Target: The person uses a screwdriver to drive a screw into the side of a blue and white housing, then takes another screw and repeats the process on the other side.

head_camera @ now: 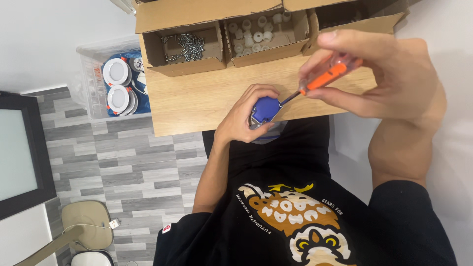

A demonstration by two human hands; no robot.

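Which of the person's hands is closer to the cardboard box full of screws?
Left. The left hand, holding a blue part, sits below the box of screws. The right hand, gripping an orange screwdriver, is off to its right.

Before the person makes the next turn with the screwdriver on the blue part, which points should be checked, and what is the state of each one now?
1. Left hand grips the blue part at the table edge: ok.
2. Right hand holds the orange screwdriver by its handle: ok.
3. Screwdriver tip meets the blue part: ok, it touches the upper right side.
4. Tip seated in a screw head: cannot tell, too small.
5. Spare screws within reach in the left cardboard box: ok.
6. Blue part resting on the table: cannot tell, the fingers hide its underside.
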